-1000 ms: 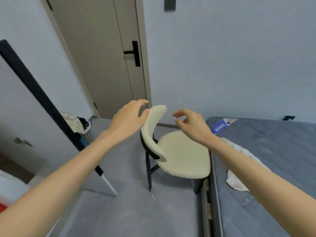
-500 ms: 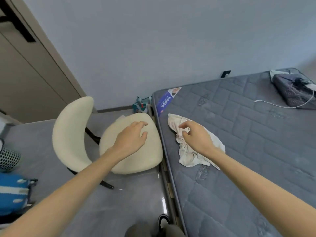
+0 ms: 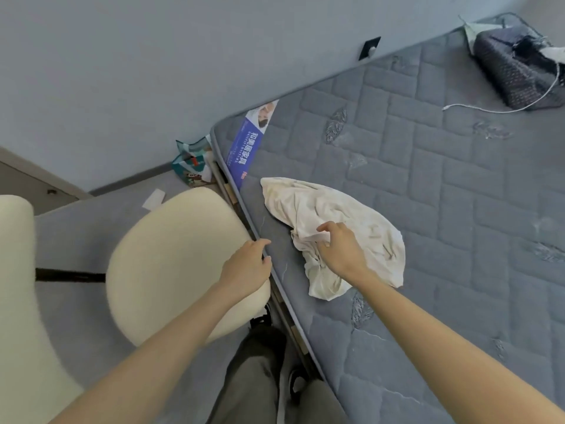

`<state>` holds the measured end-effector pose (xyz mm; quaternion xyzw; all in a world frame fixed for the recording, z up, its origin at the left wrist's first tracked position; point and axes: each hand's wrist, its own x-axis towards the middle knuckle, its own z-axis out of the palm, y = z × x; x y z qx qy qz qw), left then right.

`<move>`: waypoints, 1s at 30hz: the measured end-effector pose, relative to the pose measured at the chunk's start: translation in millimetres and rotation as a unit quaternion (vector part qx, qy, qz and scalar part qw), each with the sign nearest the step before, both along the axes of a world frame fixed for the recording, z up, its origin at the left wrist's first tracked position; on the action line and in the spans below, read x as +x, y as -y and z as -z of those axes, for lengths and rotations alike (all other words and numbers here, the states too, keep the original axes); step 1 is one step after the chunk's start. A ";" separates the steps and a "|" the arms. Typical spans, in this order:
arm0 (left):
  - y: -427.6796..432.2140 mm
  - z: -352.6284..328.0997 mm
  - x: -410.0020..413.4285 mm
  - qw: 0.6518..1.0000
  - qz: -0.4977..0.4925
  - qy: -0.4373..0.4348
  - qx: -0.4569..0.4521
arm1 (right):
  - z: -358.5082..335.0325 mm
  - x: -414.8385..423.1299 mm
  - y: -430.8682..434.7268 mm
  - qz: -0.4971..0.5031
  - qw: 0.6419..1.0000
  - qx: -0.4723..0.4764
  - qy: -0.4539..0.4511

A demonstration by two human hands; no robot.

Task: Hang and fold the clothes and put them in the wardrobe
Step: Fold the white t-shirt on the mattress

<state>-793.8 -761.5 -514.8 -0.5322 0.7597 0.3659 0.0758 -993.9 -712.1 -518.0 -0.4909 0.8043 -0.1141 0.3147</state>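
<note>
A crumpled cream-white garment (image 3: pixel 308 206) lies on the grey quilted mattress (image 3: pixel 443 185), close to its left edge. My right hand (image 3: pixel 339 249) is on the garment's near part and pinches a fold of the cloth between thumb and fingers. My left hand (image 3: pixel 247 264) hovers at the mattress edge, above the cream chair seat (image 3: pixel 177 255), its fingers loosely curled and holding nothing. No wardrobe or hanger is in view.
The cream chair's backrest (image 3: pixel 18 286) fills the left edge. A dark bundle (image 3: pixel 516 62) with a white cable (image 3: pixel 501 108) lies at the mattress's far right. A green-and-white bag (image 3: pixel 191 160) and a white paper (image 3: pixel 153 198) sit on the grey floor by the wall.
The view has swung from the door and chair down to the mattress. My right hand has reached the garment and taken hold of it. My left hand moved from the chair to the mattress edge.
</note>
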 end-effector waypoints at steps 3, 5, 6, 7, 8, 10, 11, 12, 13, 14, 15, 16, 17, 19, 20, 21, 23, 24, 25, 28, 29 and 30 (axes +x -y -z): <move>30.6 37.7 -6.6 1.000 0.014 -0.016 0.010 | 46.4 5.2 22.4 0.005 0.999 0.030 -0.020; 47.2 60.5 -11.4 0.999 0.018 -0.025 0.016 | 75.1 7.6 32.8 0.005 0.999 0.029 -0.040; 54.5 71.7 -14.1 0.999 0.019 -0.030 0.021 | 88.3 8.7 38.0 0.003 0.998 0.029 -0.058; 60.9 82.4 -17.0 0.999 0.021 -0.036 0.029 | 101.1 9.5 43.1 0.003 0.996 0.035 -0.080; 66.0 92.3 -19.5 0.998 0.019 -0.041 0.037 | 112.3 10.2 47.3 0.005 0.993 0.044 -0.105; 74.4 109.5 -24.1 0.997 0.011 -0.055 0.052 | 131.2 8.7 55.6 0.004 0.987 0.051 -0.153; 77.9 116.2 -26.2 0.996 0.000 -0.065 0.065 | 136.8 6.2 59.0 0.008 0.987 0.041 -0.156; 81.4 121.5 -28.3 0.993 -0.022 -0.079 0.084 | 139.5 2.9 61.4 0.027 0.991 0.021 -0.129; 85.1 124.7 -30.8 0.988 -0.055 -0.095 0.107 | 138.2 0.1 62.2 0.055 0.995 -0.001 -0.078; 88.9 126.8 -33.9 0.980 -0.096 -0.111 0.133 | 133.0 -1.3 60.5 0.087 0.996 -0.020 -0.011; 93.3 127.0 -38.6 0.969 -0.138 -0.124 0.161 | 124.1 -1.7 56.7 0.114 0.991 -0.031 0.061; 97.9 127.3 -43.5 0.957 -0.176 -0.131 0.192 | 113.9 -0.7 50.7 0.128 0.982 -0.034 0.133; 101.7 126.8 -48.8 0.942 -0.205 -0.131 0.232 | 103.5 1.5 41.8 0.133 0.971 -0.022 0.199; 105.9 123.0 -58.8 0.900 -0.246 -0.119 0.339 | 86.0 4.9 21.5 0.135 0.942 0.036 0.305; 105.7 121.7 -63.2 0.877 -0.263 -0.111 0.387 | 79.0 3.9 13.3 0.136 0.929 0.065 0.338; 103.3 121.5 -67.3 0.862 -0.269 -0.102 0.418 | 73.5 0.9 7.7 0.138 0.917 0.089 0.363; 94.0 126.8 -73.9 0.864 -0.259 -0.098 0.421 | 65.5 -6.9 3.9 0.139 0.902 0.118 0.391; 89.6 130.0 -77.3 0.866 -0.269 -0.108 0.407 | 62.9 -10.3 4.9 0.141 0.901 0.121 0.392; 86.4 130.7 -80.0 0.862 -0.294 -0.128 0.393 | 60.0 -12.9 7.1 0.146 0.905 0.116 0.383; 86.6 123.4 -81.9 0.826 -0.381 -0.210 0.358 | 54.1 -19.7 15.2 0.175 0.931 0.059 0.316; 89.5 118.1 -81.4 0.832 -0.382 -0.226 0.334 | 50.0 -21.6 19.4 0.182 0.938 0.032 0.294; 93.0 113.1 -80.2 0.846 -0.369 -0.237 0.303 | 44.8 -23.7 23.7 0.191 0.941 0.002 0.279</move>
